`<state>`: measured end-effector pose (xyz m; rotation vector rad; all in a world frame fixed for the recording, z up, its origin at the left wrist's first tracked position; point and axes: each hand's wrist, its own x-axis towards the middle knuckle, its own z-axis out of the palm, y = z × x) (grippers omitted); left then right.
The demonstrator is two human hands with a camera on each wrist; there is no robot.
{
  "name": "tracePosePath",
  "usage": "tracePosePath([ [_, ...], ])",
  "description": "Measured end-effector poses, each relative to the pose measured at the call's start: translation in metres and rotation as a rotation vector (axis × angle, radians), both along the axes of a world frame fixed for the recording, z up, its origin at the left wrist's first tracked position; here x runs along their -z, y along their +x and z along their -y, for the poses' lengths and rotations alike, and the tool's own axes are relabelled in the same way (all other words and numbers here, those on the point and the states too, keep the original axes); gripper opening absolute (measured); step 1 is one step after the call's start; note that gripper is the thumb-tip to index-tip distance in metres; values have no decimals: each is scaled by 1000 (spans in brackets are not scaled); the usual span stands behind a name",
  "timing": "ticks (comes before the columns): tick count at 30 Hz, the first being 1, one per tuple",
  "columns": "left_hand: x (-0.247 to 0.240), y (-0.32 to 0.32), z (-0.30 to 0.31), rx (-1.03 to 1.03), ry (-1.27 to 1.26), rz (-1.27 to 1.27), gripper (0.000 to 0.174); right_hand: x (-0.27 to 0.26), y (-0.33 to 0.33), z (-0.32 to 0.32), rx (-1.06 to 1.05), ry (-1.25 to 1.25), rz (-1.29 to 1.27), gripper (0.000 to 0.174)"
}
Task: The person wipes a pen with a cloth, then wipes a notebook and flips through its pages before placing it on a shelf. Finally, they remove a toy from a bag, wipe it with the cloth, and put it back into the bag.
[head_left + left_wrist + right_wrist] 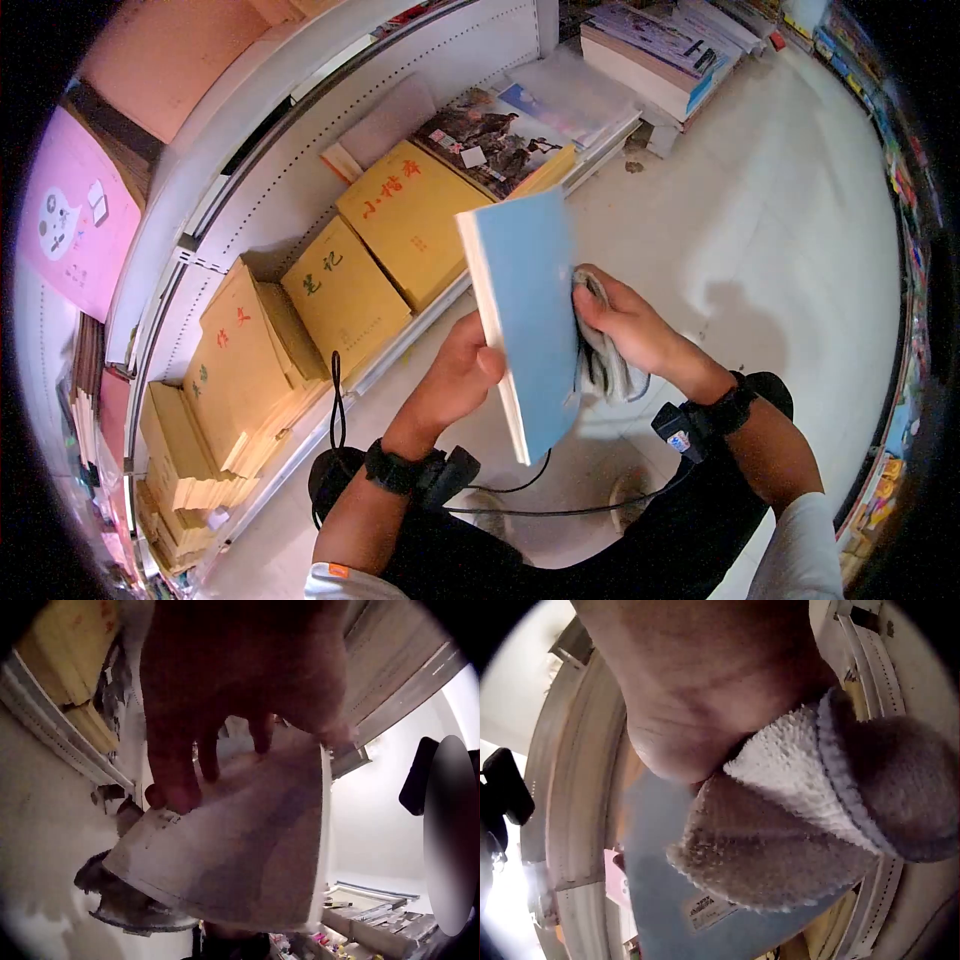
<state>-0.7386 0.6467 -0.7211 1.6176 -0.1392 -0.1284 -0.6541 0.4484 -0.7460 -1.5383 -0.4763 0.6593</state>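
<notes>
A blue-covered book (530,300) is held upright above the person's lap. My left hand (450,375) grips its left edge, thumb at the page edge; in the left wrist view its fingers spread over the pale back (247,832). At the book's right edge, my right hand (640,325) holds a bunched grey-white cloth (612,372). Its fingers are mostly hidden by the book and cloth. In the right wrist view the fuzzy cloth overlaps the blue cover, beside a small printed label (705,910).
Yellow notebooks (410,225) with coloured characters line a low white shelf (445,60) to the left. A magazine with a dark picture cover (480,135) lies beyond them, and thick books (650,60) farther back. A black cable (560,512) runs between the wrists, over the pale floor (790,200).
</notes>
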Motion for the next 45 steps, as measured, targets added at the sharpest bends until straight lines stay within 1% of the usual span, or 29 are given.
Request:
tracePosePath([
  [1, 0, 0, 0, 6, 16, -21, 90, 0, -1, 1, -27, -24, 14, 49],
  [2, 0, 1, 1, 19, -15, -24, 89, 0, -2, 0, -55, -47, 28, 49],
  [3, 1, 2, 2, 32, -46, -27, 88, -3, -5, -4, -82, 27, 27, 52],
  [4, 2, 2, 2, 45, -76, -30, 87, -16, -10, -3, -115, 38, -62, 55],
  [6, -3, 2, 5, -5, -115, -116, 83, -24, -11, -5, -132, -89, -70, 57],
  [7, -4, 3, 5, -18, -174, -153, 79, -25, -12, -6, -137, -26, -176, 59],
  [10, -10, 8, 9, -7, -337, -276, 82, -22, -10, -3, -163, -4, -253, 61],
  [11, -11, 9, 10, -15, -372, -312, 83, -24, -8, -3, -196, -36, -325, 67],
  [13, -13, 10, 11, -30, -442, -381, 84, -23, -6, 0, -210, -16, -419, 71],
  [15, -9, 13, 11, 10, -476, -352, 82, -26, -7, -1, -194, 21, -508, 75],
  [16, -6, 16, 11, 29, -493, -337, 81, -27, -5, -1, -179, 42, -517, 67],
  [18, 0, 20, 12, 28, -472, -394, 77, -20, -5, -2, -156, 86, -548, 54],
  [19, 1, 21, 12, 20, -460, -425, 75, -12, -5, -2, -160, 40, -471, 53],
  [20, 1, 22, 10, 24, -497, -475, 74, -11, -6, -1, -168, -3, -436, 57],
  [22, -5, 28, 9, 35, -566, -560, 70, -10, -3, -2, -183, -82, -349, 71],
  [23, -12, 26, 10, 39, -595, -572, 66, -11, -1, -2, -216, -190, -263, 70],
  [26, -7, 25, 11, 128, -664, -505, 62, -18, 13, 2, -286, -520, 18, 67],
  [27, -6, 25, 12, 80, -682, -531, 61, -19, 15, 3, -285, -543, 65, 65],
  [29, -10, 25, 11, -42, -555, -520, 61, -20, 17, 6, -282, -591, 152, 61],
  [30, -12, 27, 9, -102, -493, -511, 61, -18, 18, 9, -224, -442, 116, 58],
  [32, -7, 32, 0, -179, -544, -558, 62, -13, 22, 16, -107, -154, 48, 52],
  [33, -2, 34, -6, -205, -554, -547, 62, -16, 23, 19, -68, 14, -166, 42],
  [34, 3, 36, -12, -232, -564, -535, 62, -21, 24, 21, -78, -39, -114, 40],
  [36, 4, 37, -15, -251, -567, -506, 56, -28, 26, 24, -100, -136, -20, 39],
  [37, -3, 37, -14, -273, -550, -513, 54, -27, 26, 24, -103, -97, -8, 40],
  [40, -3, 34, -17, -291, -567, -527, 49, -33, 25, 23, -78, 9, -229, 37],
  [41, -1, 35, -18, -287, -587, -529, 48, -30, 26, 25, -14, 27, -295, 32],
  [44, 0, 31, -13, -251, -590, -451, 47, -28, 19, 23, 124, 40, -282, 30],
  [45, -1, 29, -11, -261, -589, -456, 47, -28, 18, 23, 129, 37, -284, 30],
])
